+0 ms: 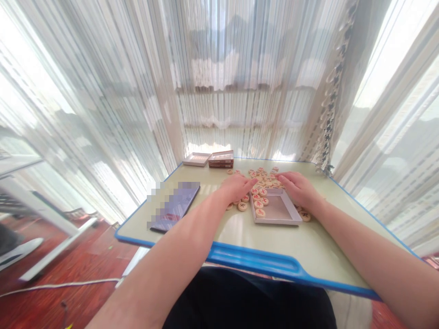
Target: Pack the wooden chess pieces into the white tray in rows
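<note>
My left hand [237, 187] lies over the left part of a spread of round wooden Chinese chess pieces [242, 206]. Its thumb side stretches to the right, close to the tray's far left corner; some fingers are hidden behind the back of the hand. On the other side, my right hand [297, 187] reaches over the right part of the pieces with fingers stretched out. Between the two hands sits a shallow white box tray [279, 208]. Several pieces with red characters lie flat along its left wall, face up. More pieces are scattered beyond the tray and beside it.
A dark tablet or phone [178, 208], partly pixelated, rests at the left of the pale table [329, 237]. At the back left stand a brown box [221, 160] and a white lid [197, 159]. A blue tray groove [254, 259] edges the near side; sheer curtains [240, 105] hang behind.
</note>
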